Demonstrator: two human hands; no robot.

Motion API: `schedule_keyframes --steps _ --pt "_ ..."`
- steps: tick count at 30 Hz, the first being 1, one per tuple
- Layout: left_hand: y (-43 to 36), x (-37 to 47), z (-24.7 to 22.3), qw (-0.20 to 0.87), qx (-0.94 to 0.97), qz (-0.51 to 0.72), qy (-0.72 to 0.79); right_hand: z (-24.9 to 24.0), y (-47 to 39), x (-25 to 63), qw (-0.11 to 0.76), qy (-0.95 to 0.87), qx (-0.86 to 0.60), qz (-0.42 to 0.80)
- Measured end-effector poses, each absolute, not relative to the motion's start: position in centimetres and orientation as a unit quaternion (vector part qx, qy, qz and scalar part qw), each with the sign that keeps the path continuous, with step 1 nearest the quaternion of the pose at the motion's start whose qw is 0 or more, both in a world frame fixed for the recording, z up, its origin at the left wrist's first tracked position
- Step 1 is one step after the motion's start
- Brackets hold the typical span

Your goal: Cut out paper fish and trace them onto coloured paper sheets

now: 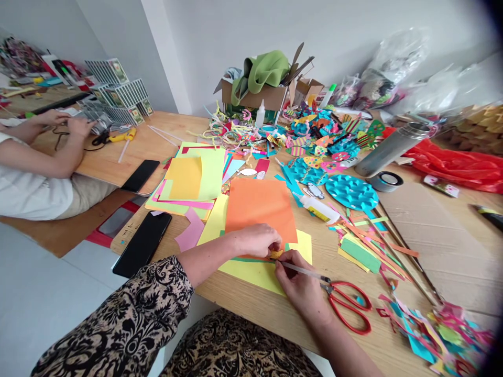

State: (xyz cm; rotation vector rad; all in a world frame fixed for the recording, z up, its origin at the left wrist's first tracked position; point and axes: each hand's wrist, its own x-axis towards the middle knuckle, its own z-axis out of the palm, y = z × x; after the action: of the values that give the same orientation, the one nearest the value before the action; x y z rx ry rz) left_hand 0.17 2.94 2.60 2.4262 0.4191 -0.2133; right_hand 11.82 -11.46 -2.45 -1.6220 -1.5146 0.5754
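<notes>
My right hand (301, 283) is closed round a slim pen (304, 270), its tip pointing left at a small yellow-orange paper cutout (276, 254). The fingers of my left hand (261, 240) are curled and pressed onto that cutout, partly hiding it. Under both lies an orange paper sheet (261, 201), on top of green and yellow sheets (251, 270). Red-handled scissors (349, 306) rest just right of my right hand, their blades mostly hidden by it. A pink paper scrap (190, 230) is left of the orange sheet.
Stacked coloured paper (212, 180) and a black phone (142, 244) lie left. Behind are a glue bottle (320, 209), blue paper discs (351, 192) and paper fish (314, 162). Paper strips, a metal flask (393, 149) and cardboard (444, 230) are right. A co-worker's hands (78, 125) work far left.
</notes>
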Motion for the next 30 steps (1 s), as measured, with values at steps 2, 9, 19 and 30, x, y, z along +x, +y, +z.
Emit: schedule_keyframes --steps 2,9,19,30 --pt "2.9 0.2 2.7 0.33 0.926 -0.082 0.161 -2.4 -11.4 11.8 0.407 -0.609 -0.641 0.231" --pt "2.8 0.1 3.0 0.334 0.924 -0.084 0.168 -2.4 -11.1 11.7 0.396 -0.625 -0.636 0.221" --pt "2.9 0.2 2.5 0.323 0.93 -0.082 0.158 -2.1 -11.1 11.5 0.385 -0.642 -0.634 0.195" --pt "3.0 0.1 1.9 0.328 0.928 -0.073 0.16 -2.1 -11.2 11.3 0.379 -0.653 -0.631 0.177"
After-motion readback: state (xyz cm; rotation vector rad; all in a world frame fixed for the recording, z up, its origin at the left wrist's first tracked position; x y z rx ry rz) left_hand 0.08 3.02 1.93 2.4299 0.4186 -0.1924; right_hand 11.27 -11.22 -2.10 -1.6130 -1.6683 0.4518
